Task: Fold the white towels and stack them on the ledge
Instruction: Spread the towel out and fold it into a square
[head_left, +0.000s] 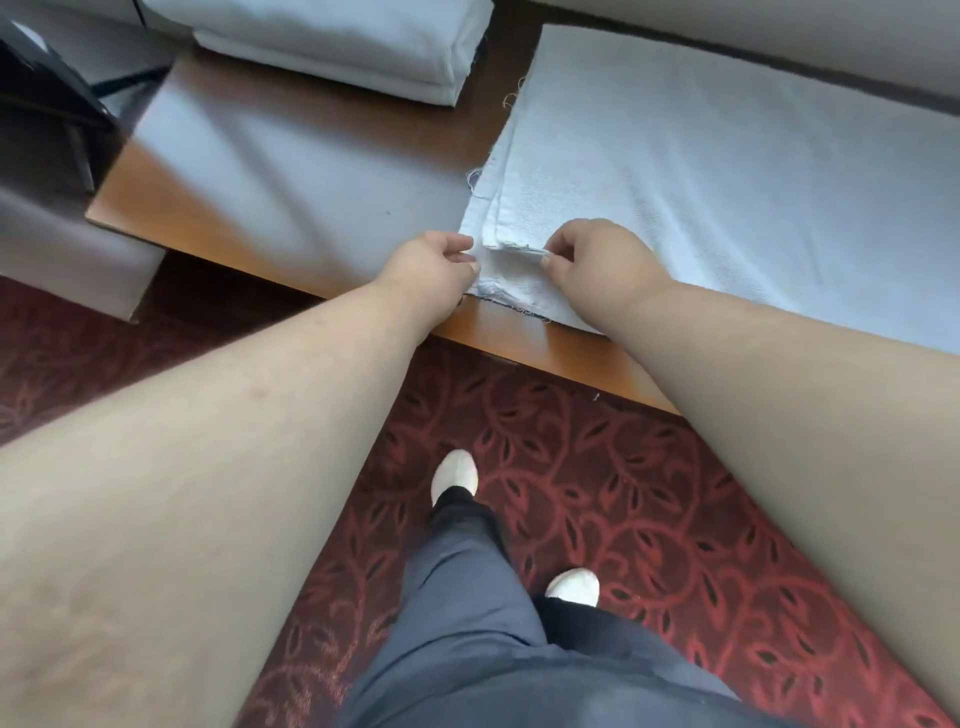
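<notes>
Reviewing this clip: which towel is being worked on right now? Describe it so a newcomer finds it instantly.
Start at the long wooden ledge. On its right half lies a white towel spread flat, with the left hand and right hand pinching its near-left corner. Unlike the thick folded stack at the back, it is thin and open.

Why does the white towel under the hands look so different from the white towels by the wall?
The white towel under the hands lies spread wide and flat on the brown wooden ledge; the white towels by the wall are folded small and stacked thick. The left hand and right hand pinch the flat one's corner; nobody touches the stack. Both are white cloth.
</notes>
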